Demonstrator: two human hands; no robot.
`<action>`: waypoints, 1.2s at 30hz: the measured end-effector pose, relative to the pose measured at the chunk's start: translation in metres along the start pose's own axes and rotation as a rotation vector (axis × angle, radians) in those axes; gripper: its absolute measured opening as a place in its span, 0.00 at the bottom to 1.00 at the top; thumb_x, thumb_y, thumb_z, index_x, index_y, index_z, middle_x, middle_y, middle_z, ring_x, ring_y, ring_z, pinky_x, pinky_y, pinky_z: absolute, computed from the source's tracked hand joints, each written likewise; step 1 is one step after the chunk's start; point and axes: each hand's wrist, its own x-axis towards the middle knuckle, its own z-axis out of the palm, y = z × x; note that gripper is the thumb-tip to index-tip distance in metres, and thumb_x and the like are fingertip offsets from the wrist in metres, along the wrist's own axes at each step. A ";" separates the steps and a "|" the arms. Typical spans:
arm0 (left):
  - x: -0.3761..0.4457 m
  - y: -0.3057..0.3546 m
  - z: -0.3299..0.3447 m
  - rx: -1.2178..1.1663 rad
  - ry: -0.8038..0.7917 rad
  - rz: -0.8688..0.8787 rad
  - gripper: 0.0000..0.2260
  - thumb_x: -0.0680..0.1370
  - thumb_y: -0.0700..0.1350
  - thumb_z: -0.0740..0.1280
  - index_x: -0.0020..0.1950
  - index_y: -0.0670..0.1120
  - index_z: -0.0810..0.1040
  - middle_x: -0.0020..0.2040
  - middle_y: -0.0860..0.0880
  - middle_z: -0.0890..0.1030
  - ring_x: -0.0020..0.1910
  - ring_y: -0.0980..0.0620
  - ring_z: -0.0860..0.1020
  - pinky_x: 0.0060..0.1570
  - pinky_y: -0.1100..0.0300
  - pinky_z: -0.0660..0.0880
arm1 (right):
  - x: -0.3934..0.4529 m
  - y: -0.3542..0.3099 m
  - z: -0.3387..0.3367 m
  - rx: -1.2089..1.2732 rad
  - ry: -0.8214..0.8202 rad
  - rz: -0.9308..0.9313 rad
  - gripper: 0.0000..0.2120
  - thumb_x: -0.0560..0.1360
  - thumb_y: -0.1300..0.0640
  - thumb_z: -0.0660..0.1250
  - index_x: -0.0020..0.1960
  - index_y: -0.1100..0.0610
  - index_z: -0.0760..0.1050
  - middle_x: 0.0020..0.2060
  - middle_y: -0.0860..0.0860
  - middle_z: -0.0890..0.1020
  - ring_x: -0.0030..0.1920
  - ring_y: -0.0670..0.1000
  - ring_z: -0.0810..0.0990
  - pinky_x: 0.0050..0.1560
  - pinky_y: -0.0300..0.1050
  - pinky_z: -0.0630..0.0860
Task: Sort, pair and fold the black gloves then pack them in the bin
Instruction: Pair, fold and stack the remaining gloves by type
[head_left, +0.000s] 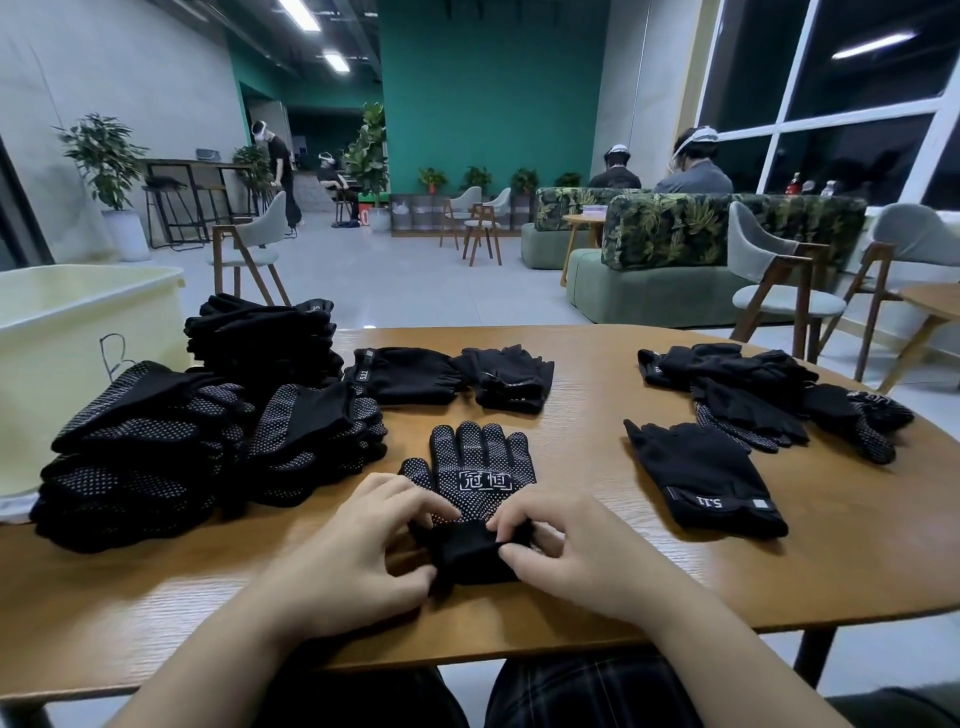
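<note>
A black dotted glove (475, 470) with a white label lies palm up in front of me on the wooden table (597, 587), fingers pointing away. My left hand (363, 545) and my right hand (566, 551) both pinch its plain cuff at the near end. Stacks of folded dotted gloves (156, 452) sit at the left, with a taller stack of plain gloves (265, 338) behind them. Two folded plain pairs (452, 376) lie at the middle back. A loose heap of gloves (769, 395) is at the right, and a single plain glove (706, 478) lies nearer. The pale bin (67, 322) stands at the far left.
Chairs (779, 280), green sofas (649, 260) and other seated people fill the room beyond the table. The table's rounded far edge runs behind the gloves. Bare wood shows between the middle glove and the right heap.
</note>
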 end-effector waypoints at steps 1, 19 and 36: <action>-0.001 0.001 0.000 0.006 -0.017 0.004 0.17 0.66 0.56 0.64 0.54 0.60 0.76 0.49 0.65 0.71 0.61 0.61 0.66 0.60 0.72 0.61 | 0.000 -0.001 0.000 0.010 0.004 0.009 0.07 0.67 0.50 0.61 0.41 0.39 0.74 0.48 0.40 0.79 0.55 0.43 0.75 0.58 0.47 0.74; 0.004 0.011 0.003 -0.116 0.235 -0.046 0.04 0.74 0.51 0.64 0.46 0.57 0.78 0.44 0.61 0.80 0.44 0.63 0.78 0.44 0.68 0.72 | 0.003 0.011 0.002 -0.144 0.001 -0.006 0.21 0.72 0.58 0.62 0.64 0.47 0.70 0.57 0.31 0.69 0.64 0.37 0.65 0.67 0.38 0.64; 0.026 0.000 0.006 -0.104 0.284 -0.408 0.13 0.78 0.46 0.64 0.62 0.53 0.69 0.51 0.57 0.75 0.54 0.57 0.74 0.46 0.75 0.64 | 0.046 0.005 -0.002 -0.071 0.107 0.282 0.11 0.81 0.50 0.55 0.54 0.53 0.74 0.45 0.51 0.81 0.46 0.51 0.78 0.44 0.44 0.72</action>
